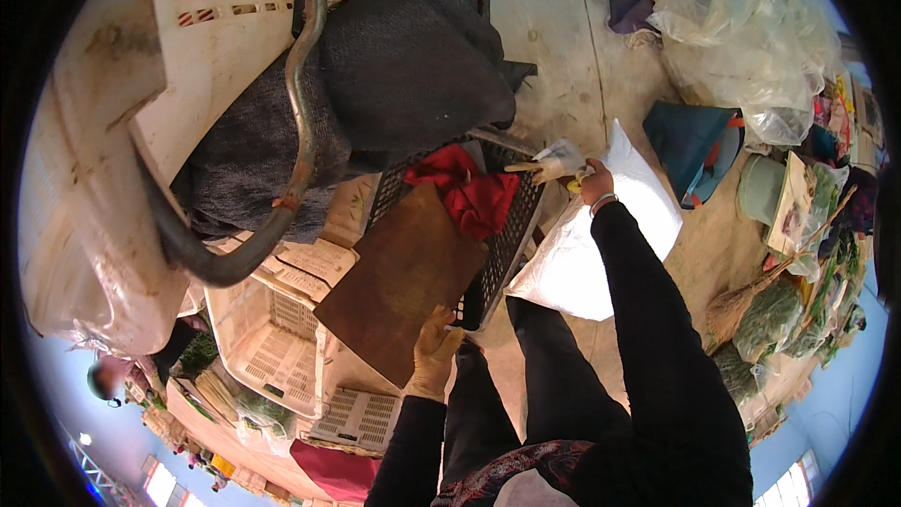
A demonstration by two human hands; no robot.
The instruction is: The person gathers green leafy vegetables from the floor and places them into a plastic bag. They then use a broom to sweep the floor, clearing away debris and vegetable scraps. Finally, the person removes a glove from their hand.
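Note:
A brown flat board [405, 282] lies tilted over a black plastic crate [503, 253]. My left hand [433, 355], in a yellowish glove, is at the board's lower right edge; whether its fingers grip the board is unclear. Beside the board, a red cloth [464, 186] rests on the crate. My right hand [597, 183], bare with a bracelet at the wrist, holds a small yellow item [581, 179], mostly hidden by the fingers. Just left of that hand is a pale, crumpled glove-like thing [556, 163]. A full white sack [598, 246] stands behind my right forearm.
Dark fabric [415, 49] and a curved metal bar [303, 105] occupy the upper left. White plastic crates [264, 352] stand at the lower left. At right are a blue-green bag [686, 144], clear plastic bags [739, 49], a pale green bucket [760, 186] and bundled greens. Another person [116, 377] appears far left.

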